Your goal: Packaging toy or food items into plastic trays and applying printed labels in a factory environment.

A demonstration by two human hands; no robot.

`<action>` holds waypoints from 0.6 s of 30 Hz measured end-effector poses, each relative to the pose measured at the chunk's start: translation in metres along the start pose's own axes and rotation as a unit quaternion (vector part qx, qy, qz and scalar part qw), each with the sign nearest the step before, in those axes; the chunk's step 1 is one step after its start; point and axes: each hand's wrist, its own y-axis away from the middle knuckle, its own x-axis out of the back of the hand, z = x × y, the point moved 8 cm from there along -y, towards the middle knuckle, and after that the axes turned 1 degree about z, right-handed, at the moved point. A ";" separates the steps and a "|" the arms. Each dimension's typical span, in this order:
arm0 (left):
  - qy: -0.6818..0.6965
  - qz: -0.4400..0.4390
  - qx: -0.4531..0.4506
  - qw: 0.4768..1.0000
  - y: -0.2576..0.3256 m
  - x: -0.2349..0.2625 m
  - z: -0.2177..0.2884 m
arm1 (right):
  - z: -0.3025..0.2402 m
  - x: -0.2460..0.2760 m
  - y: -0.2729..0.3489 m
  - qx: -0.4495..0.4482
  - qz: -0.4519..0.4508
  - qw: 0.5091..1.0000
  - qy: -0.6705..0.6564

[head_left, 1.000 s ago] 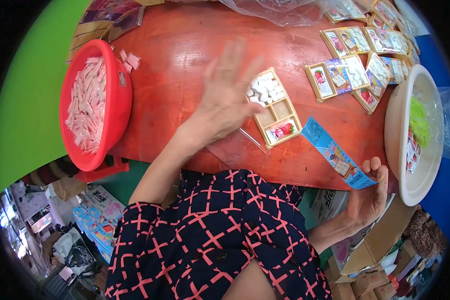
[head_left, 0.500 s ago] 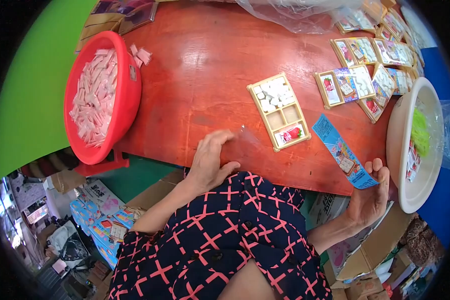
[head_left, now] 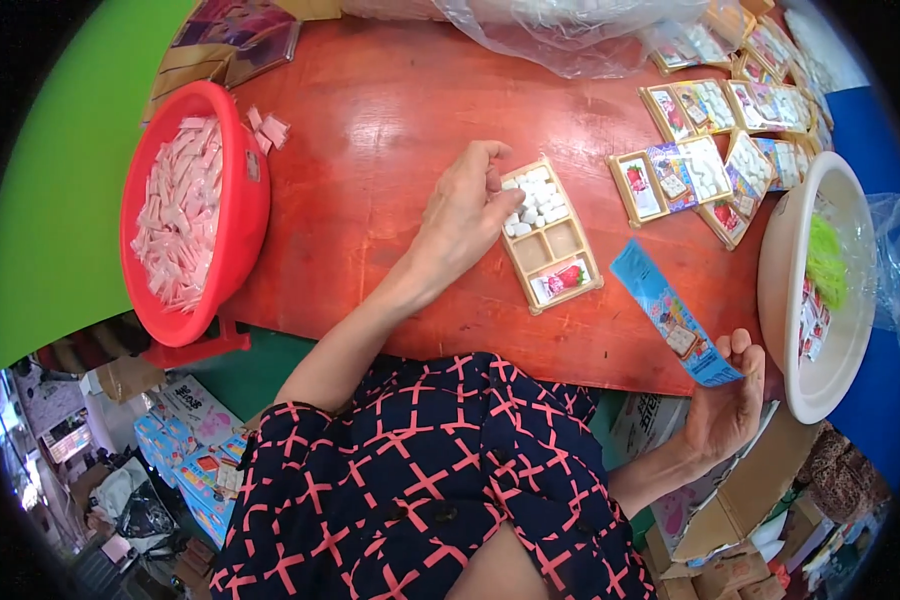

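Observation:
A tan compartment tray (head_left: 536, 247) lies on the red table, with small white pieces (head_left: 542, 205) heaped at its far end and a strawberry-printed packet (head_left: 560, 281) in its near end. Two cells between them hold nothing. My left hand (head_left: 460, 215) is at the tray's far left edge, thumb and forefinger apart, thumb tip beside the white pieces. I cannot tell whether it touches the tray. Near the table's front right, my right hand (head_left: 727, 405) pinches the lower end of a long blue printed strip (head_left: 675, 318). The strip slants up and left, to the right of the tray.
At left stands a red basin (head_left: 252, 220) of pink packets (head_left: 182, 215); a few more lie beside it. A whitish basin (head_left: 778, 290) at right holds green shreds and packets. Filled trays (head_left: 670, 180) are piled at the far right. Clear plastic (head_left: 560, 35) covers the back edge.
My left hand has moved from the table's front edge up and away to the tray's far left side. My right hand still holds the blue strip. The view has shifted slightly.

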 end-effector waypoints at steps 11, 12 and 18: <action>-0.291 0.135 -0.114 0.940 -0.003 0.005 0.019 | 0.000 0.010 -0.021 -0.031 -0.067 0.996 -0.042; -0.304 0.116 -0.090 0.941 0.003 0.005 0.022 | -0.005 0.021 -0.016 -0.008 0.036 0.998 0.047; -0.224 0.192 -0.195 0.935 -0.004 -0.052 -0.015 | -0.006 0.010 -0.049 0.428 -0.191 0.785 0.405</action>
